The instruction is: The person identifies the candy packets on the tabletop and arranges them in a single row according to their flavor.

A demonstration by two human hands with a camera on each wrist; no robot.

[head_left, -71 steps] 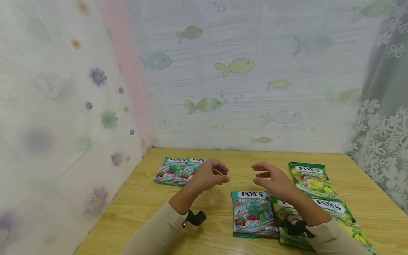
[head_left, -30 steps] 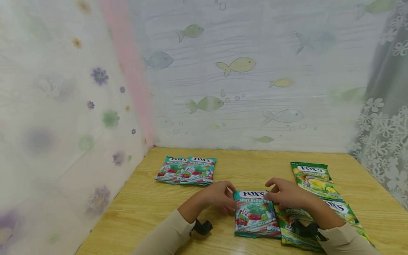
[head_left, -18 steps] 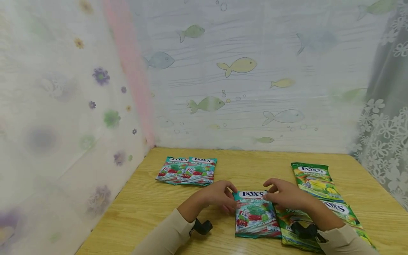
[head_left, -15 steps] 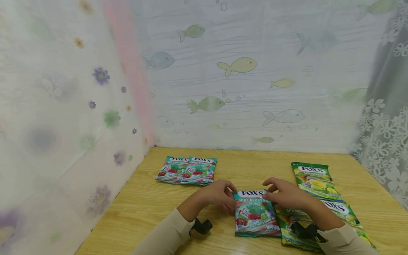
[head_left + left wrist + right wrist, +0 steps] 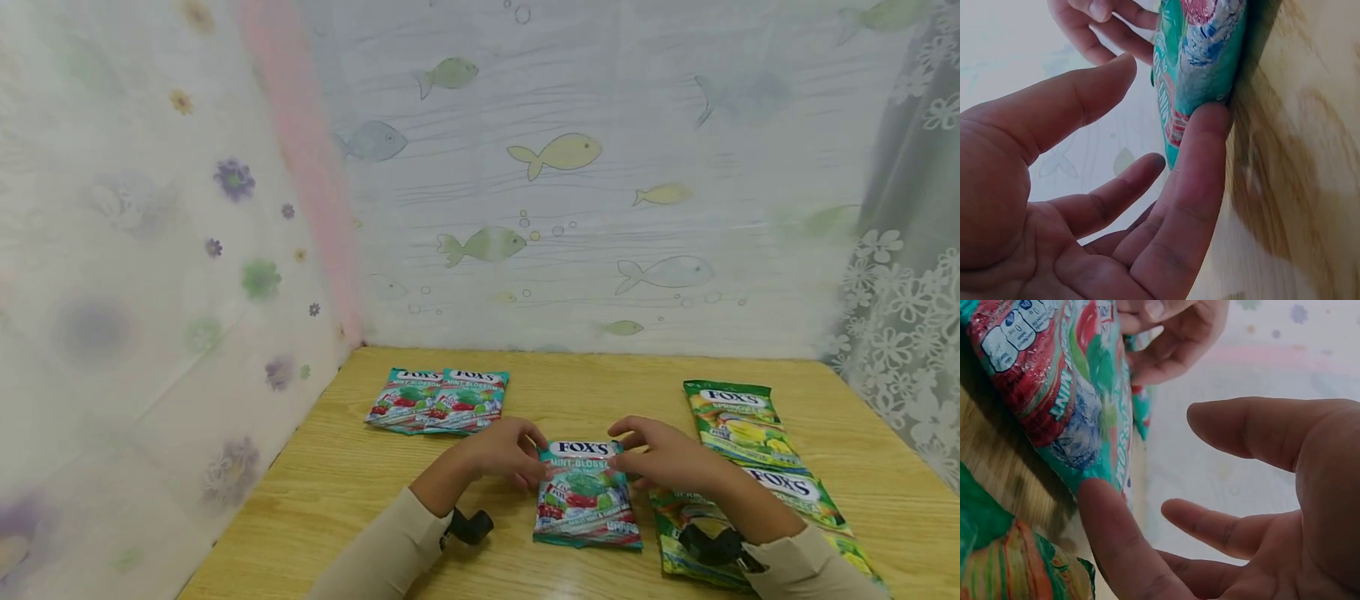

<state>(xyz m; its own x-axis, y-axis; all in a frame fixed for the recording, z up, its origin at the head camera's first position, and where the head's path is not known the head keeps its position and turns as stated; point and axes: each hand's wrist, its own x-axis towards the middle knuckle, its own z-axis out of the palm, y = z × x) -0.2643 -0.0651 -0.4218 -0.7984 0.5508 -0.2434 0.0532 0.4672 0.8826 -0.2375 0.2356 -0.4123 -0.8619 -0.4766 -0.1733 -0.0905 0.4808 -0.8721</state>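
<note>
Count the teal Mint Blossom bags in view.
3: the near bag between left hand and right hand, the far-left bag, and the overlapping bag just right of it. Any underneath would be hidden.

Nearest Mint Blossom bag (image 5: 587, 498): teal, red-and-white stripes, red and green candy print
Far Mint Blossom pair (image 5: 470, 402): teal with red
Right-side bags (image 5: 742, 427): green and yellow
Tabletop (image 5: 322, 492): yellow-tan wood grain
Back curtain (image 5: 585, 208): pale, green, yellow and blue fish
Sleeves (image 5: 390, 542): beige
</note>
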